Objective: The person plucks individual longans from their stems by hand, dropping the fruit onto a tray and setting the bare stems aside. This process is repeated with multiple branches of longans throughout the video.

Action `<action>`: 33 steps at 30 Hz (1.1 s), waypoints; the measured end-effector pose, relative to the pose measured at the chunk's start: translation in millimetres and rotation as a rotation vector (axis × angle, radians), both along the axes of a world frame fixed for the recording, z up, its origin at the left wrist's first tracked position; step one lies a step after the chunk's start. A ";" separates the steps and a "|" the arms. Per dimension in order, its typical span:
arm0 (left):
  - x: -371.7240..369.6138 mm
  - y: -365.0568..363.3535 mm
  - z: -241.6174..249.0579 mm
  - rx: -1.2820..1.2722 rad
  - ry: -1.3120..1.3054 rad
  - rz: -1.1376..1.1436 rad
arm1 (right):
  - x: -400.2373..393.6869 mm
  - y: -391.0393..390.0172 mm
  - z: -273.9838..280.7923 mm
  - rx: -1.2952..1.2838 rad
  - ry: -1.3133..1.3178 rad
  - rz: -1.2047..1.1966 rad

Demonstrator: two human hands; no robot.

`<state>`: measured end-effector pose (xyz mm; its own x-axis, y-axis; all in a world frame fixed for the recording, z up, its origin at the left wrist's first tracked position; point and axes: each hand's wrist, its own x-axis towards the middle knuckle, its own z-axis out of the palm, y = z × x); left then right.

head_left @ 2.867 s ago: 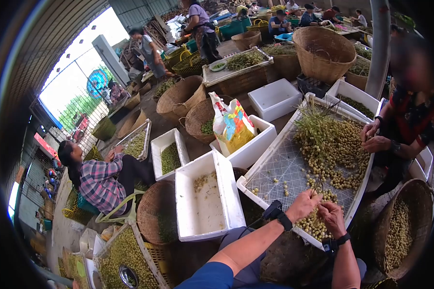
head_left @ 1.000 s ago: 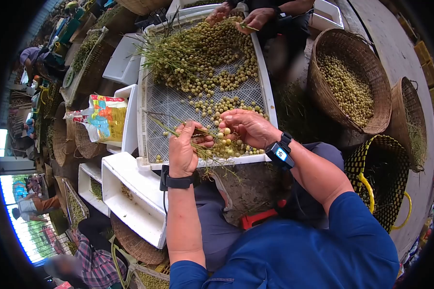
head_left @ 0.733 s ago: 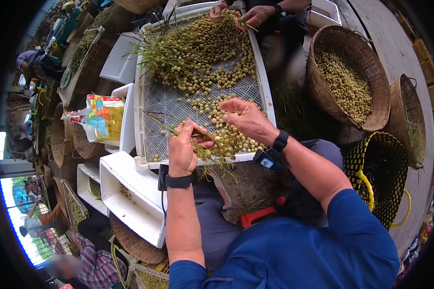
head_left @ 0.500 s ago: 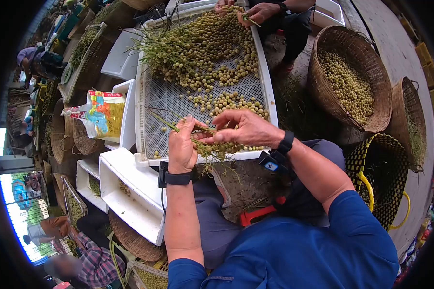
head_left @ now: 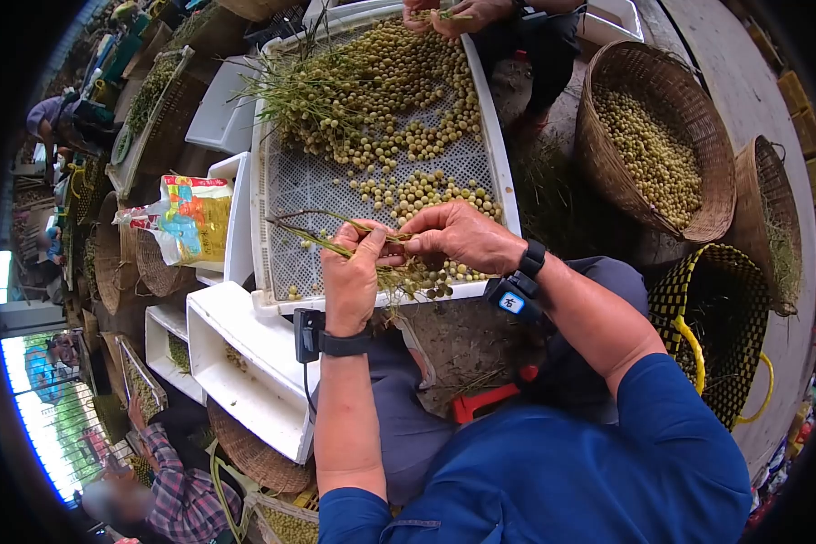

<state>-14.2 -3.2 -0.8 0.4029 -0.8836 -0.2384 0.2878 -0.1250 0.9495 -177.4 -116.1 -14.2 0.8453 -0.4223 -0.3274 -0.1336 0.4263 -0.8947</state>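
Left hand [head_left: 352, 276]: raised over the near edge of the white mesh tray [head_left: 496, 145]; clamped thumb-to-forefinger on the stems of a fruit sprig [head_left: 412, 283].
Right hand [head_left: 470, 240]: over the near-right part of the tray; pinched thumb-to-forefinger on the same sprig, close beside the left fingertips; exact contact partly hidden.
Sprig position: above the near rim of the tray; bare stem ends toward the left side, round fruits hanging below the hands.
Expected handling: light overall; probably springy in the stems, firm and smooth in the fruits, liable to roll once loose and to bruise under pressure.
Recommended hold: on the bundled stems just behind the fruits, not on the skins.
Foam box [head_left: 276, 331]: left of the tray's near corner; rigid, white, straight-walled.
Woven basket [head_left: 743, 272]: right of the tray's near corner; yellow-and-black strapping, yellow loop handles.
Loose fruits [head_left: 431, 189]: in the near half of the tray; spherical, tan to yellow-green, on perforated plastic.
Wicker basket [head_left: 666, 80]: right of the tray; coarse brown weave, deep and round, loaded with fruits.
Printed bag [head_left: 198, 220]: left of the tray; thin, creased, glossy plastic.
Piled sprigs [head_left: 313, 118]: far-left part of the tray; tangled, wiry green stems.
Co-worker's hands [head_left: 471, 16]: at the tray's far-right corner, around a green stem.
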 end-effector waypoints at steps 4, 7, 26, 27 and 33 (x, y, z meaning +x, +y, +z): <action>2.5 1.8 -2.9 0.019 0.039 0.038 | 1.5 0.1 -7.2 0.163 -0.008 -0.018; 6.7 3.6 -5.7 -0.010 0.148 0.032 | -0.8 -1.3 -5.3 0.312 -0.034 -0.016; 10.2 -3.9 -6.8 -0.056 0.111 0.128 | 3.0 -3.0 -19.3 0.445 -0.079 -0.195; 11.7 -3.8 -7.1 -0.063 0.128 0.139 | 3.4 -3.4 -19.2 0.468 -0.104 -0.214; 27.2 0.1 -12.1 -0.065 0.174 0.178 | 4.5 -3.5 -15.3 0.376 -0.059 -0.323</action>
